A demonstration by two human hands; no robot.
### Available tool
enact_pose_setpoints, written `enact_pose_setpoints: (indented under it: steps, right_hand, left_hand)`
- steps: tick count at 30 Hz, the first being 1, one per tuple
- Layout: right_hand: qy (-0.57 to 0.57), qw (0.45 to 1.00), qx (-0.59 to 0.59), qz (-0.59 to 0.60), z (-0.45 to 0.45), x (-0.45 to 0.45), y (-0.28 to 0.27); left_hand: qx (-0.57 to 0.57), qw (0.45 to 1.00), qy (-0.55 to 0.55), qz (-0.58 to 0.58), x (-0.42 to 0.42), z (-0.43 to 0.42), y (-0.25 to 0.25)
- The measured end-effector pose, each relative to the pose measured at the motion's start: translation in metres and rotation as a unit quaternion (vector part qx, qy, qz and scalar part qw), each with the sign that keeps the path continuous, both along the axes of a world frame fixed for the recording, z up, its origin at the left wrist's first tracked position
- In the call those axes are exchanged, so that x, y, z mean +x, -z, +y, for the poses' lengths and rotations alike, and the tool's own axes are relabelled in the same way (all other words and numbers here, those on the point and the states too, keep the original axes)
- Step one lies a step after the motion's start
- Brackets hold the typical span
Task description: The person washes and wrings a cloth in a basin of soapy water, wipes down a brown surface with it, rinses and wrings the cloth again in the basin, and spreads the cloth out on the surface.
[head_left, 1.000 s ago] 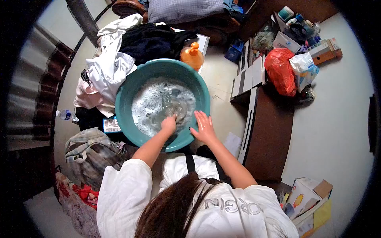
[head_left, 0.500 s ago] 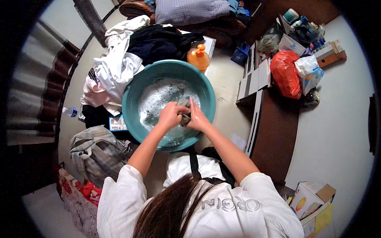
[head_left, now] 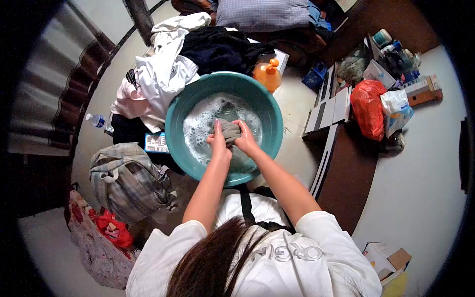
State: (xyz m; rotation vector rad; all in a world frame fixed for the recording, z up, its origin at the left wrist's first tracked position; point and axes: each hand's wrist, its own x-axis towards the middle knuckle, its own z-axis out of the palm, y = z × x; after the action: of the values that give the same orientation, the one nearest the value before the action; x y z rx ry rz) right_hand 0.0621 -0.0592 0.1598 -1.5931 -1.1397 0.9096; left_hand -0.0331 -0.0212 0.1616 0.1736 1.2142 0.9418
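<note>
A wet grey-brown cloth (head_left: 229, 132) is bunched between my two hands above the soapy water (head_left: 198, 119). My left hand (head_left: 218, 142) grips its left side with the thumb pointing up. On the right side, my right hand (head_left: 246, 139) has its fingers curled round the same cloth. Both hands are inside the rim of a large green basin (head_left: 273, 106), where white suds float on the water. What kind of garment the cloth is, I cannot make out.
White clothes (head_left: 166, 74) and dark clothes (head_left: 217, 52) lie heaped behind and left of the basin. An orange bottle (head_left: 267, 76) stands at its far right. A plaid backpack (head_left: 126, 178) sits at left, near a plastic bottle (head_left: 95, 120). A red bag (head_left: 367, 109) is on the cabinet at right.
My hands have shifted their hold; the left thumb now points up and more of the bunched cloth shows between them. The whole view has turned slightly, moving the basin right in the picture.
</note>
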Motion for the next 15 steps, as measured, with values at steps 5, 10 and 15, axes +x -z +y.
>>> enact_pose_setpoints:
  steps: [5, 10, 15]
  right_hand:
    - [0.009, 0.958, -0.061, 0.281, -0.008, -0.006, -0.011]
    - [-0.012, 0.92, -0.083, 0.382, -0.021, 0.006, -0.014]
    - [-0.021, 0.839, -0.001, 0.544, -0.027, 0.007, -0.032]
  left_hand:
    - [-0.034, 0.989, -0.062, -0.129, 0.001, 0.015, 0.027]
    - [-0.082, 0.974, 0.092, -0.19, -0.003, 0.011, 0.013]
    - [0.098, 0.994, -0.042, 0.0, 0.008, 0.011, 0.006]
